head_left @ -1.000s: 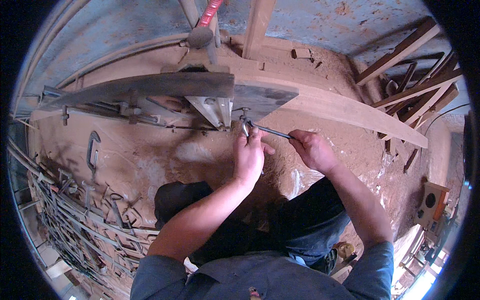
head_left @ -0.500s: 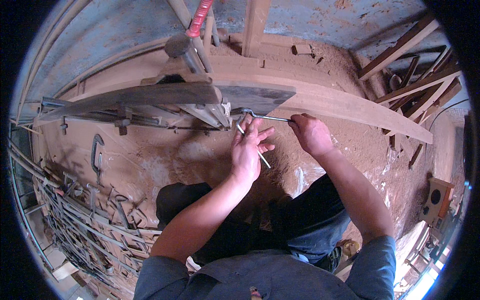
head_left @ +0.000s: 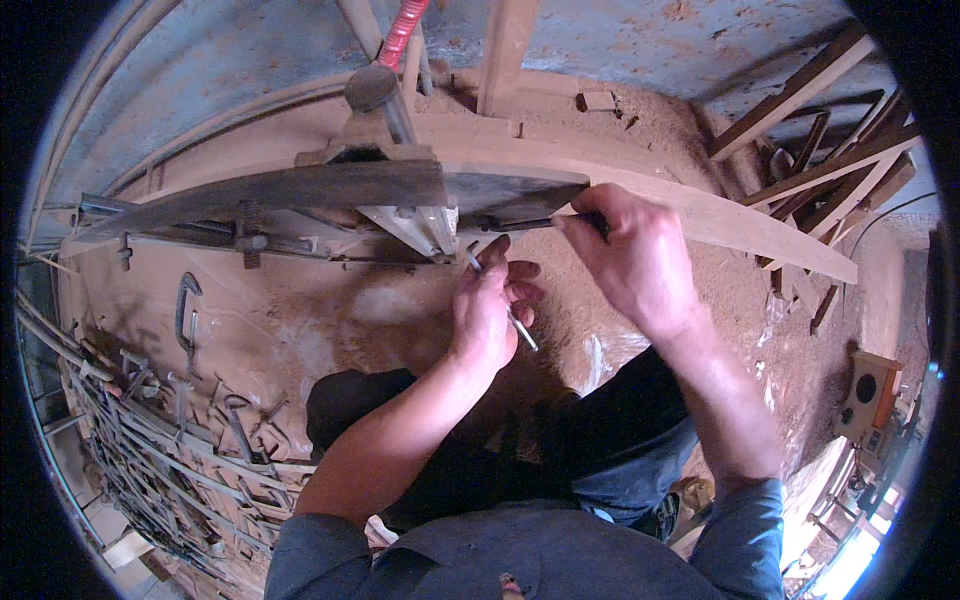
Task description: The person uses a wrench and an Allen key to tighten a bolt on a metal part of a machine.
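Note:
My right hand [head_left: 635,265] grips a dark long-handled wrench [head_left: 530,223], whose head reaches under a dark, long board [head_left: 350,185]; what it engages is hard to make out. Lower and to the left, my left hand [head_left: 480,315] holds a thin silver metal rod [head_left: 525,335] slanting across the palm, its fingers loosely curled. A pale metal channel [head_left: 415,228] and a bolt fitting [head_left: 250,235] sit along the board's underside. Behind it runs a long curved wooden beam [head_left: 770,225].
A red-handled bar [head_left: 400,25] rises beside a metal post [head_left: 375,95]. A C-clamp [head_left: 185,310] lies on the dusty floor [head_left: 370,300], near piled clamps and bars [head_left: 180,440] at left. Timber offcuts [head_left: 830,180] lean right, above a boxy device [head_left: 860,395].
My right hand has risen toward the board, tilting with the wrench. My left hand has dropped away from the wrench's head, the silver rod still in it.

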The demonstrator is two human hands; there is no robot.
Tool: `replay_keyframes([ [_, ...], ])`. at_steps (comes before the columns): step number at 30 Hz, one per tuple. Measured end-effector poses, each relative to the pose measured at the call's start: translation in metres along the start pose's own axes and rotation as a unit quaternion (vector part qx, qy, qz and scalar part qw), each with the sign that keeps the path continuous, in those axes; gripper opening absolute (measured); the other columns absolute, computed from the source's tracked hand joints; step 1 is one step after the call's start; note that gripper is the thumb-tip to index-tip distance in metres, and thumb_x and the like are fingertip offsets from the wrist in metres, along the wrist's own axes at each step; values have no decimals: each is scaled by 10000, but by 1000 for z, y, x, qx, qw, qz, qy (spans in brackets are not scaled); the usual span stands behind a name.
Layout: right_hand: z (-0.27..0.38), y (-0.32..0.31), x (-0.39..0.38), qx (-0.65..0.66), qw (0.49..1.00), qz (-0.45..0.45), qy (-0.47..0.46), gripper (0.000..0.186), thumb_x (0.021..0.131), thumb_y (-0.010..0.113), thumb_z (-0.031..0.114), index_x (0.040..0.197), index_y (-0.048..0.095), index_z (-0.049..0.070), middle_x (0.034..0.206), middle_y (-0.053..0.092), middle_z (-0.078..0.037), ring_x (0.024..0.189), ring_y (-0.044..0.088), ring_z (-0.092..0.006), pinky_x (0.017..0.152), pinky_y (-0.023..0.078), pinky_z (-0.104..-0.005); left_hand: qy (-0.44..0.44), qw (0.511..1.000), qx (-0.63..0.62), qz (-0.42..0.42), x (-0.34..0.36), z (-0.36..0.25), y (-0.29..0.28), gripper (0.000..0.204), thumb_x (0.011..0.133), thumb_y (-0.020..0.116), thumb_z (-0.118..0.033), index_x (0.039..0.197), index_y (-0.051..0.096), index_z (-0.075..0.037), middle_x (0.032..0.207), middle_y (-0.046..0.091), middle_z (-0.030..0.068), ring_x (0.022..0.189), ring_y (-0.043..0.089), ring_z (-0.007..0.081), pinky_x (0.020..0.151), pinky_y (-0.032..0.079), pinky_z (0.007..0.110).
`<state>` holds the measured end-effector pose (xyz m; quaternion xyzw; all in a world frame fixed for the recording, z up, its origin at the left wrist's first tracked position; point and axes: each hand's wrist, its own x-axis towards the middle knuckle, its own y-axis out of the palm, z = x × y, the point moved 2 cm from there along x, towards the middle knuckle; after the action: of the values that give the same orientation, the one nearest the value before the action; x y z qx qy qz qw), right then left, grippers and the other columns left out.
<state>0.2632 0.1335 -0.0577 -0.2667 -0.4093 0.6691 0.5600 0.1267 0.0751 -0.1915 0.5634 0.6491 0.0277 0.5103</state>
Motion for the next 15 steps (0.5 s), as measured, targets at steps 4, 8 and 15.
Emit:
replay_keyframes([
  [4, 19, 12, -13, 131, 988, -86, -4, 184, 785, 717, 85, 911, 603, 13, 750, 640, -91, 632, 615, -116, 572, 510, -265, -16, 999, -6, -40, 5, 2, -3, 244, 965, 459, -299, 1131, 501, -126, 775, 618, 50, 518, 559, 114, 367, 333, 233],
  [8, 49, 29, 10, 69, 982, -97, -145, 188, 756, 704, 106, 899, 608, 29, 764, 625, -114, 672, 638, -269, 563, 513, -337, 29, 998, -17, -51, 5, -4, 4, 213, 943, 487, -312, 1010, 519, -113, 741, 567, 10, 494, 488, 91, 372, 324, 237],
  [15, 58, 21, 11, 70, 991, -39, -111, 169, 767, 674, 109, 921, 619, 65, 799, 605, -110, 725, 621, -302, 631, 514, -372, 49, 999, -2, -4, 21, 3, -13, 241, 941, 462, -369, 949, 519, -135, 702, 488, -23, 505, 461, 80, 378, 306, 226],
])
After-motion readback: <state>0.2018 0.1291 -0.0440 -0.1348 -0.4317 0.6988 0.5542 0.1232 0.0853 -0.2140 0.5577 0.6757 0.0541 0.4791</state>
